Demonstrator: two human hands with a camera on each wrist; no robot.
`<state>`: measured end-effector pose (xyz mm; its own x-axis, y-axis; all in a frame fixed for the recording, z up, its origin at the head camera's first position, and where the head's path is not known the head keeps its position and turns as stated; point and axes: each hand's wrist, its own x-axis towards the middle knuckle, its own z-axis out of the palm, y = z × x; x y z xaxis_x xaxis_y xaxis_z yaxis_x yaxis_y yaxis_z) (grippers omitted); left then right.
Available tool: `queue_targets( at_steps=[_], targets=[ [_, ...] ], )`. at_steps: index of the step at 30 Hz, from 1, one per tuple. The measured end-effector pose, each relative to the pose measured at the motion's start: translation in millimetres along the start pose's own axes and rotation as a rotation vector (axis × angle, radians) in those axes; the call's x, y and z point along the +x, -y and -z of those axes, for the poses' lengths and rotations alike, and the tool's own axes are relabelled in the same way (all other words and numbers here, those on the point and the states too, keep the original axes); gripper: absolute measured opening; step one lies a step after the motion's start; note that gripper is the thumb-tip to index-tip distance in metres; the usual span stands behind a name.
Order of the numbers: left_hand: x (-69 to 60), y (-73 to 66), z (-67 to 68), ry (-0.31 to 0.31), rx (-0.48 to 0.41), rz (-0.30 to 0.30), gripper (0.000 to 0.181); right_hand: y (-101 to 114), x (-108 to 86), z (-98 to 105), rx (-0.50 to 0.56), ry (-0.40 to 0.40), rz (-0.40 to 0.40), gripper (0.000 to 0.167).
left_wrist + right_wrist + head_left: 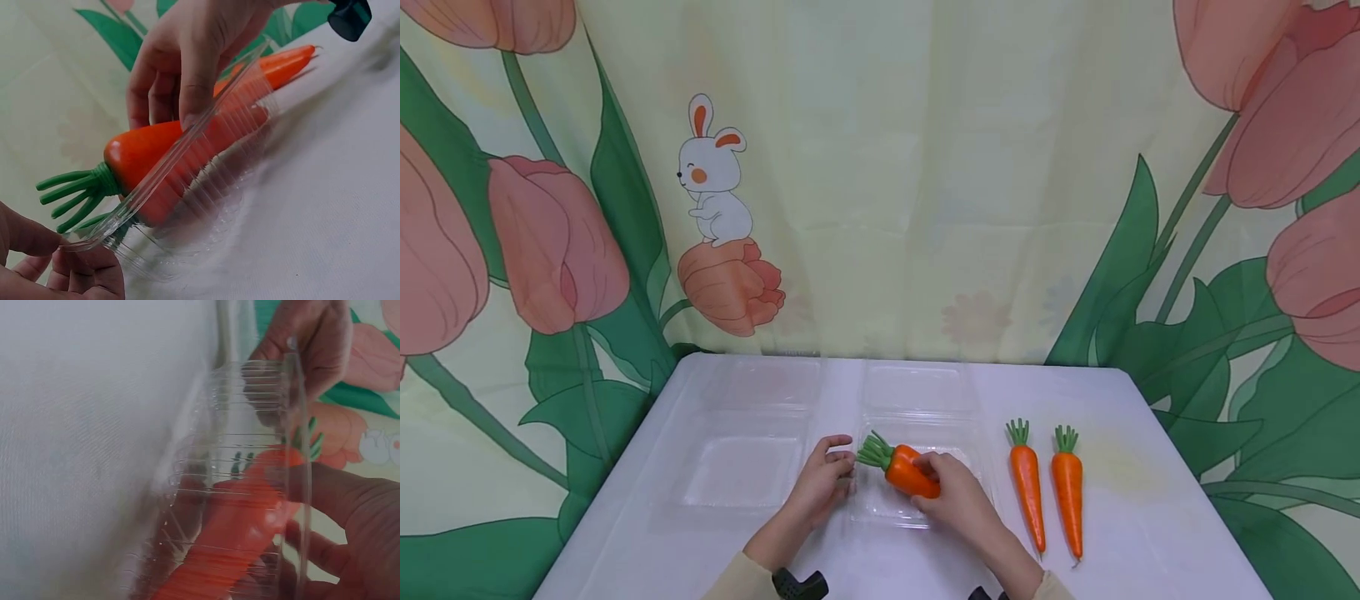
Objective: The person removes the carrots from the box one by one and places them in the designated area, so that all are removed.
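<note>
My right hand (961, 498) grips a toy carrot (904, 470) by its orange body, with thumb and fingers on either side. The carrot lies slanted, partly inside a clear plastic box (889, 520), its green top pointing left. My left hand (822, 485) is at the box's left edge. The left wrist view shows its thumb and fingers pinching the rim near a corner, close beside the green stalks (78, 190). Through the see-through wall in the right wrist view, the carrot (219, 544) appears beside the right fingers.
Two more carrots, one (1028, 493) nearer the box and another (1067, 492) farther right, lie on the white table (1165, 533). A second clear box (741, 471) stands open at left. Both boxes' lids lie toward the back edge, before a tulip-patterned curtain (880, 208).
</note>
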<state>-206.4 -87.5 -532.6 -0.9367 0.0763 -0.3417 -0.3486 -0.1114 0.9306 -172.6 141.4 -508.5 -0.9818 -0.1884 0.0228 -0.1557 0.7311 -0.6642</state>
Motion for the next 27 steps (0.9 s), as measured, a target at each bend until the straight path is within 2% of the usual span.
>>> queue_targets(
  at_steps=[6,11,21,27],
  targets=[
    [3.0,0.3,1.8,0.012,-0.004,-0.005,0.042,2,3.0,-8,-0.149,-0.079,0.015,0.047],
    [3.6,2.1,1.3,0.003,0.003,-0.005,0.041,1,3.4,-10,-0.186,-0.105,0.034,0.044],
    [2.9,3.9,1.0,0.009,-0.017,-0.01,0.043,1,2.1,-7,-0.057,-0.08,-0.016,0.045],
    [2.6,2.9,2.6,-0.005,-0.018,-0.006,0.043,7,3.4,1,0.026,-0.094,-0.047,0.045]
  ],
)
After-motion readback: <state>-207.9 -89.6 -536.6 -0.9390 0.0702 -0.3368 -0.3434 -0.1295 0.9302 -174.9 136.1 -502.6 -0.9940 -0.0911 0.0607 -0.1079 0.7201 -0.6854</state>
